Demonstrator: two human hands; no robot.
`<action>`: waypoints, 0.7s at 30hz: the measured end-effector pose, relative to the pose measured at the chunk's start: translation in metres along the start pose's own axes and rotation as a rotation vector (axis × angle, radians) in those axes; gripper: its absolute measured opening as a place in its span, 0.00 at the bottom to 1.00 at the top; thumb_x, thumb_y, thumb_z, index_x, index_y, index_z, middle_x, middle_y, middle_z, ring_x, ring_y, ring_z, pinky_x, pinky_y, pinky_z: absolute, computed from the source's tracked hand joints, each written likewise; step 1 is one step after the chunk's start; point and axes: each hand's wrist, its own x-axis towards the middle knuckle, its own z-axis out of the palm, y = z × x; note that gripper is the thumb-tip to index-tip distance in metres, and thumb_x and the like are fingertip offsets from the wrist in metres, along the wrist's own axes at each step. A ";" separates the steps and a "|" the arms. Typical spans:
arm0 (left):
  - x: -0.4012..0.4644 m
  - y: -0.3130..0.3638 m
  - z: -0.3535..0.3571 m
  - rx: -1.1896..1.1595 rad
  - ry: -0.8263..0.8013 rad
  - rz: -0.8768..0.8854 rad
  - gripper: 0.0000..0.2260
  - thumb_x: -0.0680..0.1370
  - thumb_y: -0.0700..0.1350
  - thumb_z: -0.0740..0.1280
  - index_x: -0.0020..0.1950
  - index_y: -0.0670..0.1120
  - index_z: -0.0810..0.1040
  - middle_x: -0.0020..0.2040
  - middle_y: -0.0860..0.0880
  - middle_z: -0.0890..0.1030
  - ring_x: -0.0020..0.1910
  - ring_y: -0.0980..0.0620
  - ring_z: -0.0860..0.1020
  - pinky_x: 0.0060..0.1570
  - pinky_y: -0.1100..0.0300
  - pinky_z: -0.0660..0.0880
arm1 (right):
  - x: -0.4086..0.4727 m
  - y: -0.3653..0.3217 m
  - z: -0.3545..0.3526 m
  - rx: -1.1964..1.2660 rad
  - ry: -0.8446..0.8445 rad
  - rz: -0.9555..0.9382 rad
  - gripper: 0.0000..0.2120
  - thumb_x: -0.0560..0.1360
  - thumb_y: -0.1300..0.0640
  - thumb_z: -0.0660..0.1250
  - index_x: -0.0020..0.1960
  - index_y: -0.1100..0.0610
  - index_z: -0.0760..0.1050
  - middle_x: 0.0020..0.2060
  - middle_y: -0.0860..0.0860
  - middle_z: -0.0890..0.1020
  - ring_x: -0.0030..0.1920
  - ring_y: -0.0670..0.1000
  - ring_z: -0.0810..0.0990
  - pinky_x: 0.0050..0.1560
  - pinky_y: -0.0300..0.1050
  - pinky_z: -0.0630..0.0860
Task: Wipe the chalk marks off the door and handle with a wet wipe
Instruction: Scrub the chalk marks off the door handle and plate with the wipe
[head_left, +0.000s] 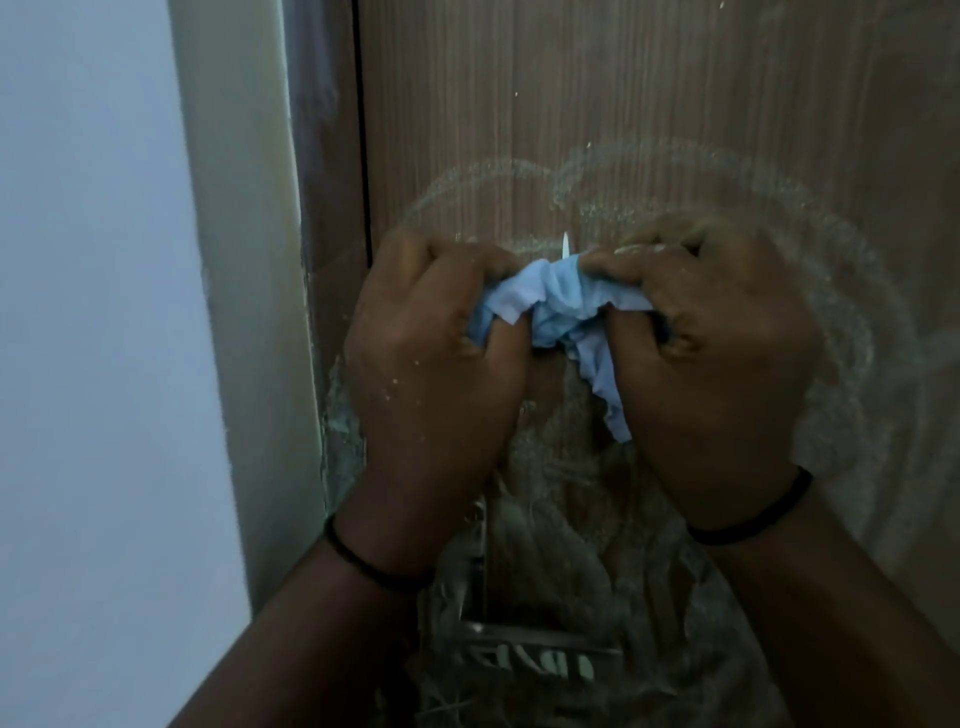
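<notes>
A brown wood-grain door (623, 93) fills the view, smeared with whitish chalk marks (613, 176) in looping arcs. Low down, a metal handle (540, 642) juts out, scribbled over with chalk. In front of the door my left hand (431, 353) and my right hand (717, 353) both grip a crumpled light-blue wet wipe (561, 306), bunched and stretched between them. A loose end of the wipe hangs down by my right palm. Chalk dust speckles both hands.
The door frame (244, 260) runs down the left of the door, with a pale wall (88, 312) beyond it. A dark band sits on each wrist. Chipped, greenish paint shows on the frame edge near my left wrist.
</notes>
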 end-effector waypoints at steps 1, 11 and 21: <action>-0.002 0.001 -0.002 -0.003 -0.019 0.007 0.06 0.75 0.43 0.74 0.42 0.41 0.82 0.40 0.49 0.74 0.40 0.56 0.71 0.38 0.67 0.65 | 0.000 0.000 -0.003 0.010 0.005 0.006 0.09 0.77 0.66 0.65 0.50 0.63 0.83 0.46 0.57 0.83 0.48 0.53 0.80 0.52 0.41 0.75; -0.005 -0.001 -0.022 0.043 -0.124 -0.036 0.04 0.70 0.40 0.74 0.42 0.42 0.80 0.39 0.51 0.73 0.38 0.60 0.68 0.34 0.64 0.63 | -0.014 0.000 -0.024 -0.024 -0.166 -0.006 0.09 0.77 0.59 0.66 0.47 0.61 0.83 0.43 0.58 0.81 0.43 0.57 0.79 0.47 0.51 0.76; 0.006 0.030 -0.028 -0.314 -0.218 -0.571 0.05 0.75 0.45 0.72 0.43 0.43 0.83 0.34 0.49 0.84 0.32 0.52 0.82 0.36 0.55 0.81 | 0.002 -0.042 -0.028 0.178 -0.130 0.305 0.15 0.74 0.70 0.63 0.58 0.63 0.81 0.55 0.56 0.81 0.54 0.48 0.78 0.55 0.21 0.65</action>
